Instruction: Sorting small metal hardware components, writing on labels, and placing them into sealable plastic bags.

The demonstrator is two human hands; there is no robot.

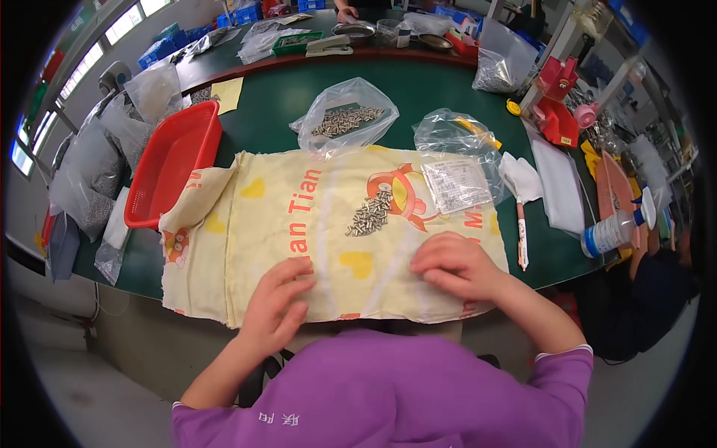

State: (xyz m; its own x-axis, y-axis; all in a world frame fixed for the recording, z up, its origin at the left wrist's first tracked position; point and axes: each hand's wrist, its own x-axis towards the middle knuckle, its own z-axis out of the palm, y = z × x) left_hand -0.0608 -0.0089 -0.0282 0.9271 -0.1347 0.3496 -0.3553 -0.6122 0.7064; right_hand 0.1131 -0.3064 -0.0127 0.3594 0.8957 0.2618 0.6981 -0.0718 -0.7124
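Note:
A pale yellow printed cloth (261, 216) lies across the green table in front of me. On its middle rests a loose pile of small silvery metal pins (371, 213). My left hand (278, 305) is at the cloth's near left part, fingers loosely bent and apart, holding nothing. Right of the pile's near end, my right hand (457, 267) hovers or rests low over the cloth with curled fingers, its thumb apart and nothing visible in it. Behind the cloth, an open clear bag (366, 95) contains more metal pins (347, 122). A clear plastic bag with a white label (455, 185) lies on the cloth's far right.
A red plastic basket (179, 160) stands at the left, beside bulging bags of metal parts (89, 175). To the right lie a pen (522, 239), a white sheet (554, 183) and a tipped bottle (609, 233). Another person's hand (346, 13) shows at the far table.

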